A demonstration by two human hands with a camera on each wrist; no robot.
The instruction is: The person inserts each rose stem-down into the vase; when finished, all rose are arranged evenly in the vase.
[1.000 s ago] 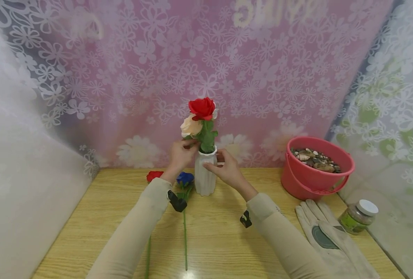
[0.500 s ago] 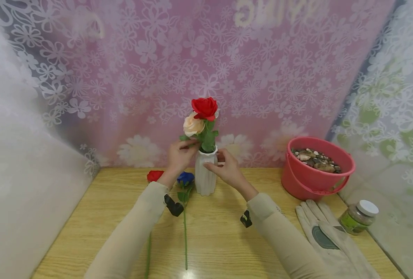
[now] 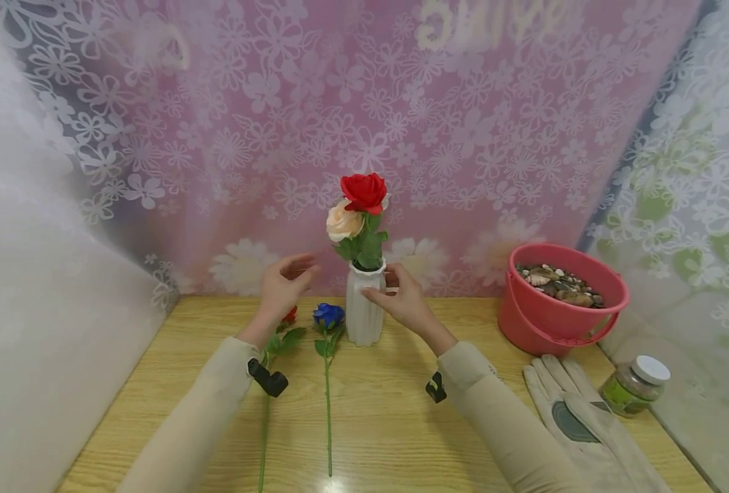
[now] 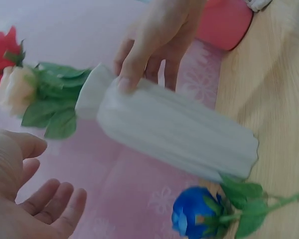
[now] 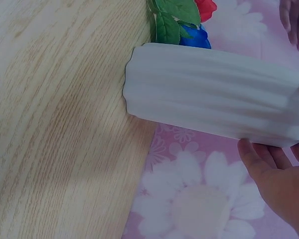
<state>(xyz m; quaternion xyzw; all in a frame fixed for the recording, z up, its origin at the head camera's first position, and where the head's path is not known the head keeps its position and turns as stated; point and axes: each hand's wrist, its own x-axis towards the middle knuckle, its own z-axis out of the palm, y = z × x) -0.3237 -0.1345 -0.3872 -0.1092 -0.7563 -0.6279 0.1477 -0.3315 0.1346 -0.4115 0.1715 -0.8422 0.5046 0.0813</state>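
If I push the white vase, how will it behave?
The white vase may tip fairly easily: it is tall and narrow, with a red rose and a peach rose rising above it. Being ridged, it may offer some grip. Rolling seems unlikely while it stands upright on the table.

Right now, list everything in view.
Table: one, tan, below
Fluted vase: one, white, table
Red roses: two, red, vase and table
Peach rose: one, peach, vase
White bloom: one, white, vase, mostly hidden
Blue rose: one, blue, table
Bucket: one, pink, right
Stones: many, mixed, bucket
Gloves: count unclear, cream, right
Jar: one, white lid, right
Floral sheeting: count unclear, pink/white, around
Wrist cameras: two, black, wrists
Sleeves: two, beige, arms
Left hand: one, bare, beside vase
Right hand: one, bare, holding vase
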